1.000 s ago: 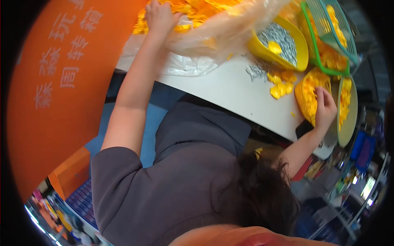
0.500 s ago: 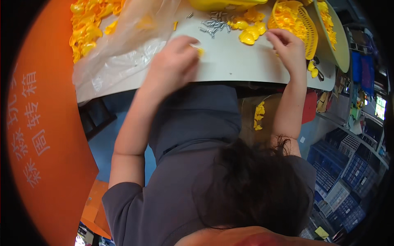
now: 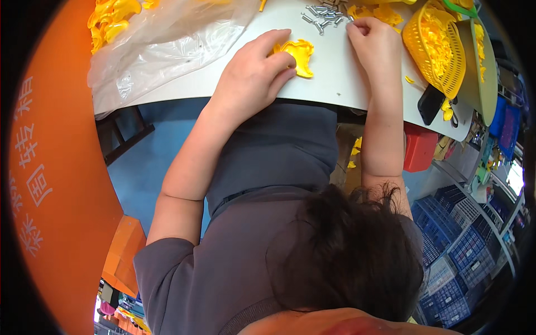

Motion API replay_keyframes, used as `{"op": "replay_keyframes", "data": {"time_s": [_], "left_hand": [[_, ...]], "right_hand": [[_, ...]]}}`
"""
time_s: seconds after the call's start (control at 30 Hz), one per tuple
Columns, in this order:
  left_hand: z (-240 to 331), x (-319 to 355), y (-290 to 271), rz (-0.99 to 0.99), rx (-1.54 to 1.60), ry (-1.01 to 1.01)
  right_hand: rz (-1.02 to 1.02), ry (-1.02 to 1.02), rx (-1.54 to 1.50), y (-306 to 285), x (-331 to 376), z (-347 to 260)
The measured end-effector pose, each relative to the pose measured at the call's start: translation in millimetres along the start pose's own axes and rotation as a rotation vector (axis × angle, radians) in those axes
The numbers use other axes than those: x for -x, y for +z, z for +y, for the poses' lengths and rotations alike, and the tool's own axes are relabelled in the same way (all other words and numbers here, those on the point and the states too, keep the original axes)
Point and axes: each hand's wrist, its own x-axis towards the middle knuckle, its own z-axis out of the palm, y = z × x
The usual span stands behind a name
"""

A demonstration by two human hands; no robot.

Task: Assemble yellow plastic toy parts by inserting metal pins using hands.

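Observation:
My left hand rests at the front of the white table, its fingers curled round the edge of a curved, glossy yellow plastic part. That part lies on the tabletop, and some of it is hidden behind the fingers. To the right, my right hand is closed in a pinch beside a scatter of small silver metal pins. Whatever sits between its fingertips is too small to make out. More yellow plastic parts lie just beyond that hand.
Clear plastic sheeting covers the table's left side, near a heap of yellow parts. A yellow perforated basket full of yellow pieces stands at right, with a black phone-like object at the edge. A large orange box wall borders the left.
My left hand has opened out a little and now has the yellow part plainly showing at its fingers. My right hand has shifted left to the metal pins. The whole view has moved too.

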Motion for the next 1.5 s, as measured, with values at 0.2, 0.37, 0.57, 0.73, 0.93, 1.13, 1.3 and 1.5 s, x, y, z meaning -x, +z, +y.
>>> {"op": "replay_keyframes", "data": {"time_s": [0.2,0.37,0.57,0.73,0.93,1.13,1.3,1.5], "left_hand": [[2,-13,7,0.219,0.118,-0.180],[13,-22,14,0.168,0.104,-0.293],[13,-25,21,0.165,0.115,-0.335],[12,-26,19,0.186,0.115,-0.349],[11,-27,23,0.218,0.147,-0.311],[12,-27,22,0.177,0.099,-0.324],[19,-28,23,0.166,0.108,-0.328],[12,-23,22,-0.012,0.687,-0.549]], "right_hand": [[0.074,-0.156,-0.002,-6,16,10],[0.012,-0.147,-0.027,-3,16,15],[0.025,-0.023,-0.388,-22,34,-4],[-0.278,0.126,-0.978,-18,53,-14],[-0.118,-0.092,-0.933,9,59,-19],[-0.113,-0.234,-0.880,18,56,-7],[-0.178,-0.249,-0.822,14,53,-8],[-0.198,-0.128,-1.258,16,55,-3]]}}
